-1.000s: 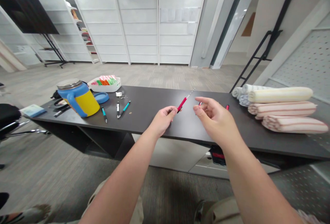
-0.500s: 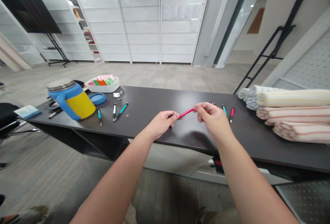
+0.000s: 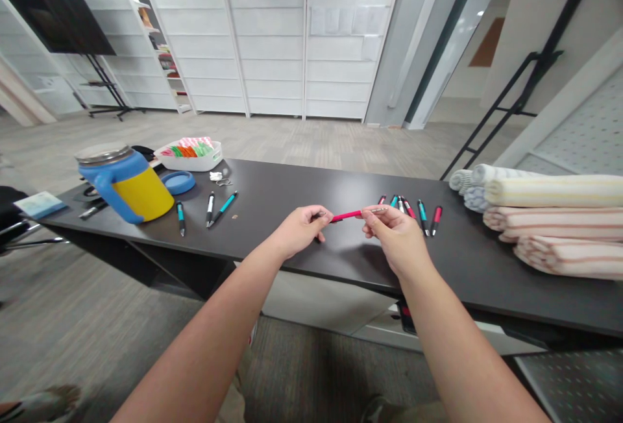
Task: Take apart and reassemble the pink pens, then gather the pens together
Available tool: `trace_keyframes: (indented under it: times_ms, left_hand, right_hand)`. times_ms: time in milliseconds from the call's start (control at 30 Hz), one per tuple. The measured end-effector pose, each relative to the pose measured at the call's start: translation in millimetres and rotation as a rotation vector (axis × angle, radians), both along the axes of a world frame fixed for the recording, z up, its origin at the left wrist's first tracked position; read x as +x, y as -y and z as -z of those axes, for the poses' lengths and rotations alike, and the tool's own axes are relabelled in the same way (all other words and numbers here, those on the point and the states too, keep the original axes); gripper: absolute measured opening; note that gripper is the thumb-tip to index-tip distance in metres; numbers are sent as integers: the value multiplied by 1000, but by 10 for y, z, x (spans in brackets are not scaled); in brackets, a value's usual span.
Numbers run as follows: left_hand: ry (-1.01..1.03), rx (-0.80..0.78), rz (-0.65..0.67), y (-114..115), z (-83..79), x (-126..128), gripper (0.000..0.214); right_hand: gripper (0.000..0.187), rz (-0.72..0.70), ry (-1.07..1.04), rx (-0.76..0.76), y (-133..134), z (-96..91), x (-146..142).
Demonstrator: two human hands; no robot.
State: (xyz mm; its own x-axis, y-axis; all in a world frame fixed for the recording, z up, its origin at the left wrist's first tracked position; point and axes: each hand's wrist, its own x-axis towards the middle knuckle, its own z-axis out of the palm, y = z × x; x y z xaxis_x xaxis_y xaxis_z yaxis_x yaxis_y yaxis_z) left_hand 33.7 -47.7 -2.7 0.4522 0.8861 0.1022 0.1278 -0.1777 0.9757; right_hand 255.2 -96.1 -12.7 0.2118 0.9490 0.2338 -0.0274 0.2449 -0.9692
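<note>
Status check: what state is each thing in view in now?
Left hand: pinching the red pen.
Right hand: pinching the red pen's other end.
Red pen: held; whether fully assembled, cannot tell.
Left-side pens: three, lying loose.
Right-side pens: lying grouped, some partly hidden.
Blue disc: lying beside the mug.
Towels: rolled, stacked.
White basket: holding colourful packets.
Screen: dark.

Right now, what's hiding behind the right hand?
On the dark tabletop, a teal pen and a red pen show clearly. More pens peek out past the right hand. It covers their lower parts, so I can't see those.
</note>
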Motion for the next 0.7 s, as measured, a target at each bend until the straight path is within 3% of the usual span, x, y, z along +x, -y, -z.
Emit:
trace_keyframes:
  times_ms: [333, 700]
  left_hand:
    - [201, -126, -68, -48, 113, 19, 45]
    - [108, -98, -46, -26, 94, 22, 41]
  right_hand:
    - [36, 15, 109, 18, 23, -28, -23]
    - [33, 30, 160, 32, 27, 15, 11]
